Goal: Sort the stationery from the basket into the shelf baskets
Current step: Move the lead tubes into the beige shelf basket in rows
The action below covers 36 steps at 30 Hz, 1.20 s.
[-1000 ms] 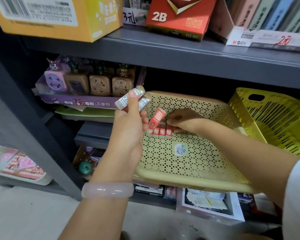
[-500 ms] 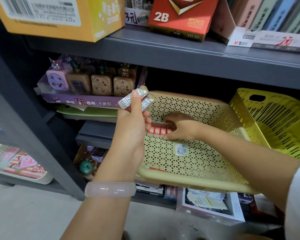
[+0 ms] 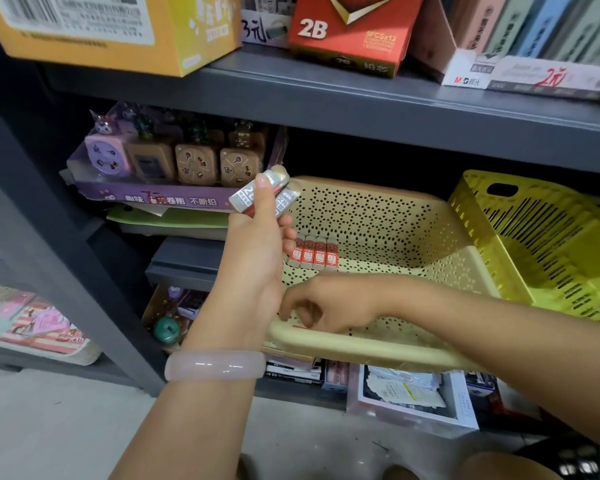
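A beige perforated basket [image 3: 371,351] sits tilted on the shelf. Four red lead packs [image 3: 313,252] lie side by side on its floor. My left hand [image 3: 257,244] is raised over the basket's left rim and grips several silver-and-red 2B lead cases [image 3: 261,195]. My right hand [image 3: 326,304] is low in the basket's near left corner. Its fingers curl down and pinch another red pack [image 3: 299,326] lying against the near wall; only a sliver of that pack shows.
A yellow slotted basket [image 3: 548,244] stands to the right of the beige one. A purple tray of sharpeners [image 3: 160,168] sits to the left. Boxes line the upper shelf [image 3: 361,98]. Below are a box of papers [image 3: 406,393] and more stock.
My right hand set the fourth red pack into the row, then drew back to the basket's near left corner. My left hand stayed put with its cases.
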{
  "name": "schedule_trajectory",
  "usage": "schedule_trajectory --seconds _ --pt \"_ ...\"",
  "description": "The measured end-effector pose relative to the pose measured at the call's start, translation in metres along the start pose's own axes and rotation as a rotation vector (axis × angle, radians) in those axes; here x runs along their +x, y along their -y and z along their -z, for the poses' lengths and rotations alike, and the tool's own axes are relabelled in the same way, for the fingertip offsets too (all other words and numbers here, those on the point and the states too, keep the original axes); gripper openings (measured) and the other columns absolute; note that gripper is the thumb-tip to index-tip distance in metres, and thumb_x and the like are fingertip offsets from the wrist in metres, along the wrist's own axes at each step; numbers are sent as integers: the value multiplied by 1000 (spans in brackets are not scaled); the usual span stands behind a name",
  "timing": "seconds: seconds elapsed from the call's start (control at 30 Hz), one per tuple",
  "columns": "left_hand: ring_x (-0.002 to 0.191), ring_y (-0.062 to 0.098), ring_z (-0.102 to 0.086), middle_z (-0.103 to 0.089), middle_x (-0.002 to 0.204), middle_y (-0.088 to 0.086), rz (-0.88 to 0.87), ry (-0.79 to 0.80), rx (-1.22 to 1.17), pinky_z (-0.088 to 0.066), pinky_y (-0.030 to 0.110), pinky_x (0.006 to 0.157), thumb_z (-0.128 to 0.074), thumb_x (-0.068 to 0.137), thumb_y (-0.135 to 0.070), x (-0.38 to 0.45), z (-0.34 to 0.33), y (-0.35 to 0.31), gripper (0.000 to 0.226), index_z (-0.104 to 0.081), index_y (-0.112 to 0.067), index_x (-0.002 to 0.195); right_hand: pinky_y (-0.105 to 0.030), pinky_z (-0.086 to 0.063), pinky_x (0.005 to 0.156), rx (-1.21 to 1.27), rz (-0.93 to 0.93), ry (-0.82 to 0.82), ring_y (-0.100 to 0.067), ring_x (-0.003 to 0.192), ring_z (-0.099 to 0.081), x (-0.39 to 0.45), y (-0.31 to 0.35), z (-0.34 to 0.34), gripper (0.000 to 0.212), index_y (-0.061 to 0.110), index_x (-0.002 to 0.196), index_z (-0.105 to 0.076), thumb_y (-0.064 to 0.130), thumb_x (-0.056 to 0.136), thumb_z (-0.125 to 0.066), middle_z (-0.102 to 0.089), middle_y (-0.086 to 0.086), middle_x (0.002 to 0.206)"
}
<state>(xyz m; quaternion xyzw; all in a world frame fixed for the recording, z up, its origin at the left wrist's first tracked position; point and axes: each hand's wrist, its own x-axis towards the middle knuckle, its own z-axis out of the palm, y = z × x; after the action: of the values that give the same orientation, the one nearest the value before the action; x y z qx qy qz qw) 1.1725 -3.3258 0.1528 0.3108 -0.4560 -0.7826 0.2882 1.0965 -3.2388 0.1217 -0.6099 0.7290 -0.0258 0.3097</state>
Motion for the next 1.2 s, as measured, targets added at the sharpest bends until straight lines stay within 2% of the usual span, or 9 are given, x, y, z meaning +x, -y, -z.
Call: schedule_trajectory --seconds 0.17,0.4,0.47,0.67,0.77,0.83,0.9,1.0,1.2 --pt "48 6 -43 -48 67 1 6 15 -20 -35 15 40 -40 94 -46 -2 1 -2 48 -51 -4 116 -27 -46 62 -26 -18 -87 -13 67 -55 5 -4 -3 21 12 102 -57 17 82 -64 -60 2 79" --pt "50 6 -44 -49 67 0 17 14 -7 -37 16 45 -41 93 -48 -1 1 -1 48 -51 -7 117 -26 -58 66 640 -641 -732 -21 72 -68 -9 -55 31 24 13 110 -55 21 89 -61 -69 -9 94" --pt "50 6 -44 -49 68 0 17 22 -11 -36 16 43 -41 93 -48 0 2 -1 49 -51 -6 117 -23 -55 60 777 -750 -669 -19 63 -65 -5 -59 26 27 8 115 -55 18 90 -59 -68 -16 98" --pt "49 5 -45 -50 67 -1 19 17 -2 -37 16 44 -42 92 -49 2 2 0 50 -51 -7 118 -21 -53 69 266 -807 -532 -16 67 -63 1 -62 25 30 14 112 -63 34 92 -55 -67 -5 92" --pt "49 5 -45 -50 68 0 19 16 -6 -37 15 42 -42 93 -49 2 2 0 50 -51 -6 119 -13 -50 55 457 -789 -605 -8 57 -58 3 -60 22 29 16 117 -58 28 91 -57 -61 0 78" --pt "49 6 -45 -50 67 0 19 17 -9 -37 15 42 -42 93 -49 1 2 0 51 -51 -5 119 -23 -57 72 652 -725 -605 -15 68 -65 1 -60 21 37 14 125 -52 22 90 -59 -60 -1 77" --pt "48 5 -45 -50 67 0 16 22 -13 -37 15 41 -42 93 -48 1 2 0 51 -51 -5 119 -24 -55 74 670 -649 -512 -13 72 -63 -5 -60 21 51 16 135 -43 24 88 -62 -59 -1 85" --pt "48 5 -45 -50 67 -1 10 24 -10 -38 14 42 -42 93 -48 1 2 0 50 -51 -6 118 -21 -46 77 250 -540 -305 -13 90 -56 -10 -61 24 70 22 141 -30 34 82 -67 -56 -2 115" --pt "51 6 -45 -50 69 -1 -3 35 4 -38 14 43 -42 93 -48 -1 2 0 49 -51 -6 118 -31 -40 99 32 -478 -282 -22 118 -44 -3 -61 22 77 20 145 -24 32 82 -67 -43 -9 134"
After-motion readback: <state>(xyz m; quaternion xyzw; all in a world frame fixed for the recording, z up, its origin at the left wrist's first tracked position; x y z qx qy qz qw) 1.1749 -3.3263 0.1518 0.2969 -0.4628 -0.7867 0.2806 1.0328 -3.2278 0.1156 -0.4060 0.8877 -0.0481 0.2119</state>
